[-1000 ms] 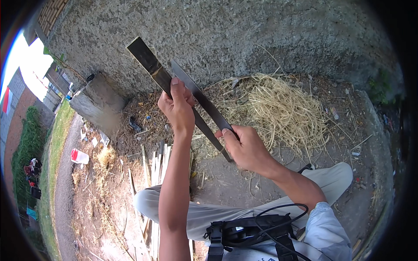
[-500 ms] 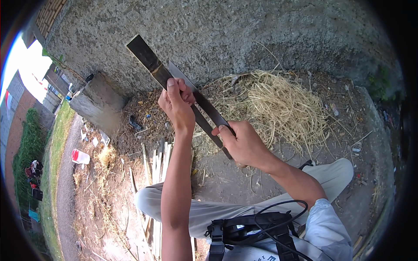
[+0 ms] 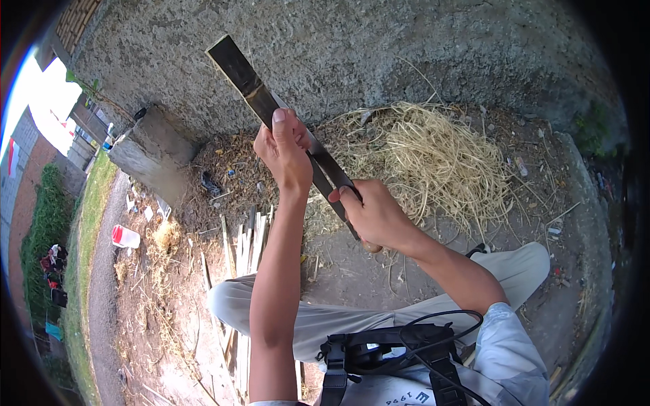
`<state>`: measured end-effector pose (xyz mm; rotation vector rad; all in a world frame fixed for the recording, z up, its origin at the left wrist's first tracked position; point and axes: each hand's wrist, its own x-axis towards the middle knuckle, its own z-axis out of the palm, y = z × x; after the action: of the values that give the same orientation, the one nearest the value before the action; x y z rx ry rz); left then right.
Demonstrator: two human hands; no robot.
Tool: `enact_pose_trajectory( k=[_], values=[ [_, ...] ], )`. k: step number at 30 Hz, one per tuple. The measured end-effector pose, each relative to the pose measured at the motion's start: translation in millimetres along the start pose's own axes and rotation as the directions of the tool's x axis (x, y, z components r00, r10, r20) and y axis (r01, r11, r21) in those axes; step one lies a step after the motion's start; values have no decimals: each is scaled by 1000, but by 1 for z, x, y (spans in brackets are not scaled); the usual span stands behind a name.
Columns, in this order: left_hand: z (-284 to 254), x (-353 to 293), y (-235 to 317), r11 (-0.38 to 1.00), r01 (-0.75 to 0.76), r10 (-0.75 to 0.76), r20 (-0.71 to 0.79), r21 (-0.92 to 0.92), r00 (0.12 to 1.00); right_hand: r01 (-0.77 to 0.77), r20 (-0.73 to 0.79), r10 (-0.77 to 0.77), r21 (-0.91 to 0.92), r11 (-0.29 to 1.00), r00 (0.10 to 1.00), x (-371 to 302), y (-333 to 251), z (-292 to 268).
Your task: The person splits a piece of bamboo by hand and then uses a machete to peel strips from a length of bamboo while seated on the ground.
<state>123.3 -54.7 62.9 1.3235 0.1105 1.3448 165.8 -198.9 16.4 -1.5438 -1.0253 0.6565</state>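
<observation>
My left hand (image 3: 284, 150) is closed around a dark bamboo strip (image 3: 234, 66), with the thumb lying along its upper face. The strip slants from upper left to lower right and has a pale node ring above my thumb. In my right hand (image 3: 379, 215) is a long-bladed knife (image 3: 333, 168); its blade lies nearly parallel to the strip, reaching up to my left hand. The butt of a wooden handle shows below my right fist. Just where the blade's edge meets the strip is hidden behind my left fingers.
Ahead rises a rough grey wall (image 3: 325, 47). A heap of pale shavings (image 3: 447, 169) lies at its foot on the right. Several split bamboo strips (image 3: 254, 237) lie on the ground to the left, beyond them a red-and-white container (image 3: 126, 237). My bent legs (image 3: 271, 308) are below my hands.
The bamboo strip and my left hand have shifted up and to the right. My right hand, with the knife, has risen slightly, and the blade lies closer to the strip.
</observation>
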Motion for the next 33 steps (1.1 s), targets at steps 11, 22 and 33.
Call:
enact_pose_trajectory(
  k=[11,22,33],
  values=[
    [-5,-2,3,1000,6,-6,-13,-2,1000,-117,76,122,-71,991,990,5,-6,1],
    [1,1,1,994,-74,80,-74,76,994,46,-88,-49,-34,998,995,8,29,32],
    [-12,3,3,990,-95,103,-77,100,992,-304,110,318,-131,944,942,4,80,22]
  ],
)
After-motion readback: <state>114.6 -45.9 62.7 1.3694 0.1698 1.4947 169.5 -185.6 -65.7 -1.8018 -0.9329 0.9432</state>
